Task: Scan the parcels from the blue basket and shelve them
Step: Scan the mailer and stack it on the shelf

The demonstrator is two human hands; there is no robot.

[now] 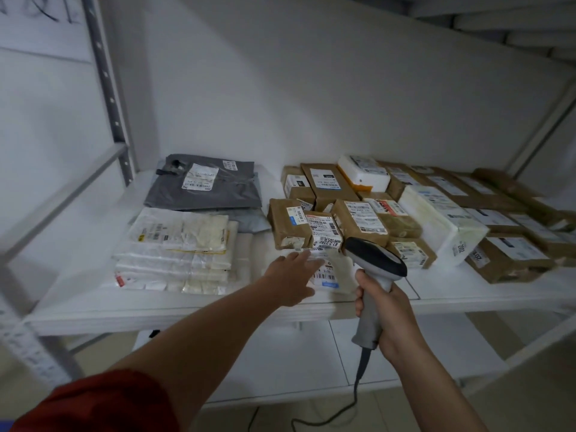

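My left hand (291, 277) reaches out over the white shelf (187, 310) with straight fingers resting on a flat white parcel (330, 272) that lies near the shelf's front edge, label up. My right hand (388, 319) grips the handle of a grey and black barcode scanner (375, 266), whose head sits just right of that parcel. Its cable (352, 400) hangs down toward the floor. The blue basket is out of view.
Brown cardboard parcels (358, 219) fill the shelf's middle and right. A stack of white plastic mailers (180, 251) lies at the left, a grey mailer (205, 185) behind it. A metal upright (109, 88) stands at the left. A lower shelf (280, 363) shows beneath.
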